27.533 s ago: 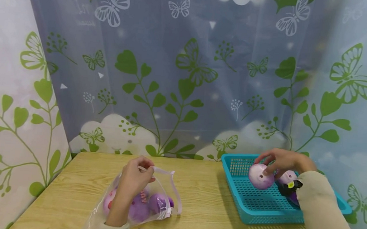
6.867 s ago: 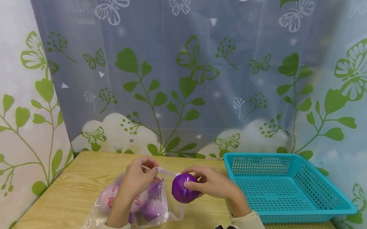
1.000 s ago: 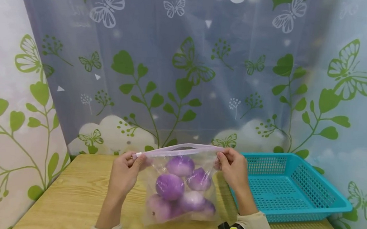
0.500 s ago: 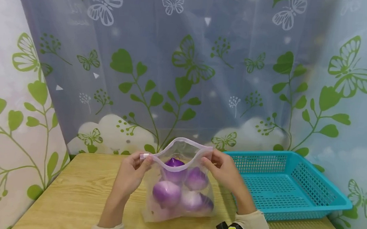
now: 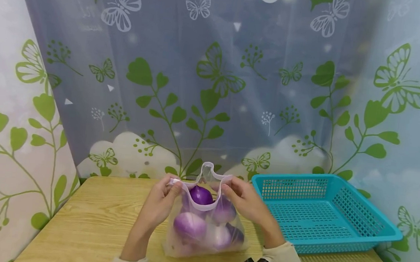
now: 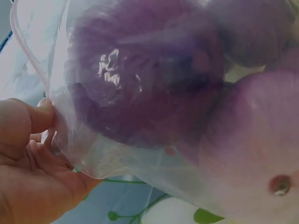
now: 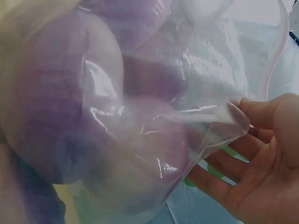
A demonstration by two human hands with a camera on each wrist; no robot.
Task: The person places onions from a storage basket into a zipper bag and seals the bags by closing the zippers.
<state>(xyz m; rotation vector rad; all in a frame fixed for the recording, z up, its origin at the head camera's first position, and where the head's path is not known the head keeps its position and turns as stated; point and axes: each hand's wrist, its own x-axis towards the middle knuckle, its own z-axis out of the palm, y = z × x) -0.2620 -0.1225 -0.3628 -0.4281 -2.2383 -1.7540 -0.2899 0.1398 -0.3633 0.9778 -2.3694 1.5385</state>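
Note:
A clear zip bag [image 5: 205,206] with a pale pink-white zip edge stands on the table, holding several purple onions [image 5: 189,225]. My left hand [image 5: 158,199] pinches its upper left corner beside the white slider [image 5: 173,181]. At the upper right corner, my right hand [image 5: 247,199] grips the film between thumb and fingers. Between the hands the mouth gapes, its back edge bent up into a loop, and a dark purple onion [image 5: 201,195] shows just inside. Both wrist views show onions through the film, one with a root end [image 6: 281,185], and the right wrist view shows a pinched fold [image 7: 217,116].
A blue-green plastic basket [image 5: 347,246] with perforated sides sits at the right of the wood-grain table [image 5: 89,212]. Patterned curtains [image 5: 169,82] rise behind the table and along both sides.
Onions went from the basket into the bag, the dark purple one by my right hand. In the last second, both hands moved closer together, and the stretched mouth bowed open into a loop.

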